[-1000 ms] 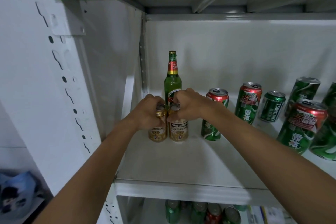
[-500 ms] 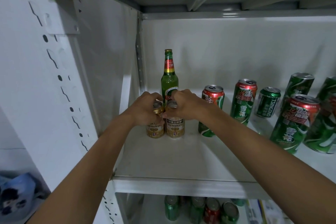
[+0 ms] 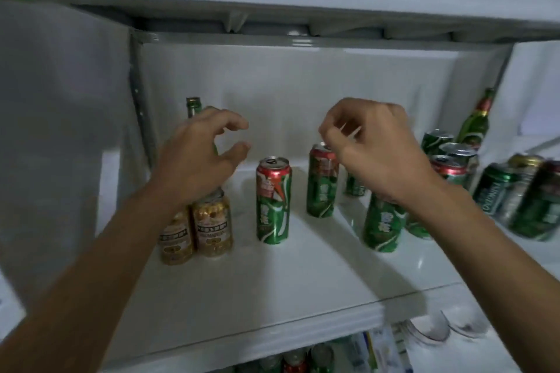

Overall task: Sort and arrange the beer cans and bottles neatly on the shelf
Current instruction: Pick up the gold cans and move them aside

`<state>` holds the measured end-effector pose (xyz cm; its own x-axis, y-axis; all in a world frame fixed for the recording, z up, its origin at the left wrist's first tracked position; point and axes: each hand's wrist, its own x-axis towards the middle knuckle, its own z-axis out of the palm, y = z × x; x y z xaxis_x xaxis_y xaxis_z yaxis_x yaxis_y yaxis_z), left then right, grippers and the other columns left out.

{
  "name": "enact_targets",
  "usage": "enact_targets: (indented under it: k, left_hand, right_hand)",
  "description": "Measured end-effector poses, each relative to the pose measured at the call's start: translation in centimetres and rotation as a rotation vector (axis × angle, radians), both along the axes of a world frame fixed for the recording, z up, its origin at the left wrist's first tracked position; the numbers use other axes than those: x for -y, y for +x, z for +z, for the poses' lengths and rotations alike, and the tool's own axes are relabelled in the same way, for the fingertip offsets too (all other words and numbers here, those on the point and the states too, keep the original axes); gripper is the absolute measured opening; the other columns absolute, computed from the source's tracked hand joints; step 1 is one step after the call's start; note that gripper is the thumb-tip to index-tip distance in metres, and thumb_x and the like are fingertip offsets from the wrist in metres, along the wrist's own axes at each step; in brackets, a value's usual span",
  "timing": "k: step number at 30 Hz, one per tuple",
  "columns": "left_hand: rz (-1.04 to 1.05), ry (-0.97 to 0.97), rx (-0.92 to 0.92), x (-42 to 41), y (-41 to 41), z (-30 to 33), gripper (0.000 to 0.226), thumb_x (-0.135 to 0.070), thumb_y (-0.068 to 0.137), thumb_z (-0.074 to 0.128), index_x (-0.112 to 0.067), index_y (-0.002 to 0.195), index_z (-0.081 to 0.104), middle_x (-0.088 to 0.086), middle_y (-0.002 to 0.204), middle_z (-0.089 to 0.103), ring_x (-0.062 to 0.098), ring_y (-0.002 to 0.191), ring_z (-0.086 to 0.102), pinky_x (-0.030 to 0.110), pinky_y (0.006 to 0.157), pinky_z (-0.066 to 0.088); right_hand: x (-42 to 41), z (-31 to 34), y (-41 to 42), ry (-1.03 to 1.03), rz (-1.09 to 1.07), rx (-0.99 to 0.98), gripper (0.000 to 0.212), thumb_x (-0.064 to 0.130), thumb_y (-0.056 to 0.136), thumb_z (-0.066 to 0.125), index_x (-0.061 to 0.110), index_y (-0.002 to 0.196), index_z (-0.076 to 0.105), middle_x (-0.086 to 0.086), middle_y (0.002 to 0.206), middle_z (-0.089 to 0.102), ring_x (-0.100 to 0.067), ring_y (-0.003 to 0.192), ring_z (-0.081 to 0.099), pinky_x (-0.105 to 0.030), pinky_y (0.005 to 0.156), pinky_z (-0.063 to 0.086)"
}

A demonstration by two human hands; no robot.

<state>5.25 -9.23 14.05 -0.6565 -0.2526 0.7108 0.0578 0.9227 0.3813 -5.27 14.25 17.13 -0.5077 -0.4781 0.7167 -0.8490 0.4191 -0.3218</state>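
Observation:
Two gold cans (image 3: 197,227) stand side by side at the left of the white shelf (image 3: 242,291), in front of a green bottle (image 3: 193,106) that my left hand mostly hides. My left hand (image 3: 200,154) hovers above the gold cans, fingers loosely curved, holding nothing. My right hand (image 3: 375,148) hangs in the air above several red-and-green cans, fingers loosely curled and empty. One red-and-green can (image 3: 273,200) stands between my hands, another (image 3: 321,182) just under my right fingers, a third (image 3: 383,224) under my right wrist.
More green cans (image 3: 515,194) crowd the right end of the shelf, with a second green bottle (image 3: 475,118) leaning at the back right. The shelf's left wall (image 3: 75,130) is close to the gold cans. Further cans (image 3: 303,360) sit on the shelf below.
Both hands let go of the two gold cans and rose, moving apart; my right hand went right over the red-and-green cans. The view swung to the right.

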Motion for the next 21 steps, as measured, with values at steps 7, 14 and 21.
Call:
enact_targets:
  k: [7, 14, 21]
  left_hand:
    - [-0.303, -0.136, -0.013, -13.2, -8.3, 2.4, 0.032, -0.05, 0.089, 0.058, -0.034, 0.115, 0.066, -0.017, 0.115, 0.061, 0.011, 0.11, 0.058, 0.042, 0.094, 0.051]
    - [-0.41, -0.251, 0.234, -27.2, -16.2, 2.4, 0.051, -0.067, 0.089, 0.051, -0.04, 0.133, 0.05, -0.012, 0.136, 0.049, 0.017, 0.127, 0.049, 0.047, 0.102, 0.047]
    - [-0.408, -0.291, 0.29, -37.8, -22.8, 1.8, 0.05, -0.055, 0.094, 0.056, -0.035, 0.139, 0.048, -0.009, 0.143, 0.046, 0.019, 0.13, 0.048, 0.045, 0.101, 0.045]
  right_hand:
    - [-16.0, 0.0, -5.0, 0.002, -0.457, 0.01, 0.014, 0.025, 0.087, 0.06, 0.024, 0.091, 0.073, 0.005, 0.096, 0.068, -0.02, 0.091, 0.063, -0.037, 0.077, 0.052]
    - [-32.5, -1.4, -7.3, 0.189, -0.684, 0.109, 0.025, 0.032, 0.091, 0.063, 0.018, 0.111, 0.072, -0.006, 0.119, 0.07, -0.029, 0.107, 0.064, -0.046, 0.089, 0.053]
    - [-41.6, -3.0, -11.8, 0.252, -0.665, 0.21, 0.033, 0.04, 0.089, 0.058, 0.025, 0.117, 0.066, -0.001, 0.123, 0.065, -0.026, 0.116, 0.059, -0.048, 0.093, 0.051]
